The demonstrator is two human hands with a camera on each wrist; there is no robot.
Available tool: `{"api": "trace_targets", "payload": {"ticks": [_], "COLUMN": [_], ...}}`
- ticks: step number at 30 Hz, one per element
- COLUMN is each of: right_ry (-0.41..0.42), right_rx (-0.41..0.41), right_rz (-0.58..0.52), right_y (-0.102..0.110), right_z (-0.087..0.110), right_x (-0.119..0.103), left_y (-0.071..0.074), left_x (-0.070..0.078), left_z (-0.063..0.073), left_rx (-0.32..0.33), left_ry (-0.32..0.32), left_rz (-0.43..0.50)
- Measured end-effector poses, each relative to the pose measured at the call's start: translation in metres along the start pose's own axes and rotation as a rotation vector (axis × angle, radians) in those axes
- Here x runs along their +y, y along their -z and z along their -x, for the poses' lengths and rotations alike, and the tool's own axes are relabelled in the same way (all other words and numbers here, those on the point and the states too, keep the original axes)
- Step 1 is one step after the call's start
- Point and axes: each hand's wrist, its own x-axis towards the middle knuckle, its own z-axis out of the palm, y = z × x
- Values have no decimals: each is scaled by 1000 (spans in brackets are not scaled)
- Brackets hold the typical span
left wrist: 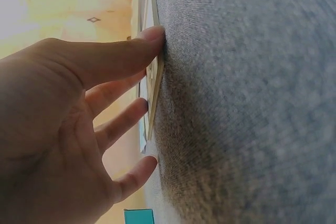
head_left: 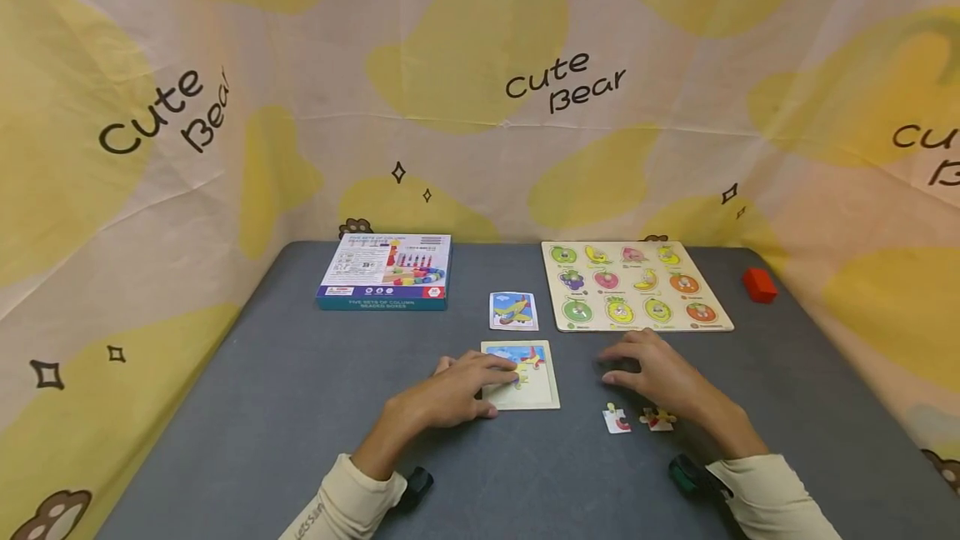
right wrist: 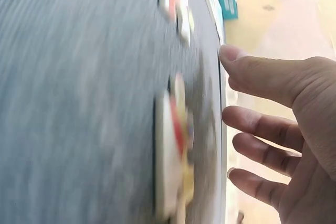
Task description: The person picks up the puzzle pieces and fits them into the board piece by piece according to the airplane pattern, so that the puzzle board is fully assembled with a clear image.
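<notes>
In the head view a small wooden puzzle board point(head_left: 543, 394) lies on the table, its picture part filled at the top. My left hand point(head_left: 453, 390) rests on its left side, with extended fingers over the board and the thumb at the near edge. The left wrist view shows those fingers spread along the board's edge point(left wrist: 155, 95). To the right, my right hand point(head_left: 660, 373) hovers over the table, fingers slightly bent and holding nothing. Just below it lie a white-and-red puzzle piece point(head_left: 617, 420) and a yellow-and-red puzzle piece point(head_left: 658, 419), both beside the board.
Beyond the board lies an airplane picture card point(head_left: 513, 312). A boxed bead set point(head_left: 384, 272) stands at the back left. The fruit board point(head_left: 637, 286) lies at the back right, with a red block point(head_left: 760, 285) farther right. Printed cloth point(head_left: 450, 107) hangs behind the table.
</notes>
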Motion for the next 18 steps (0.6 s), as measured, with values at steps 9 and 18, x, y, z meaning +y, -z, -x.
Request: {"api": "trace_targets", "payload": {"ticks": [9,18], "right_ry": [-94,-132], "right_rx": [31,38], "right_rz": [24,52], "right_y": [13,29], "right_z": [26,47], "right_x": [26,49], "left_y": [1,2], "left_x": [0,1], "left_z": [1,2], "left_rx": [-7,-14], "left_ry": [5,5], "left_rz": [9,5]}}
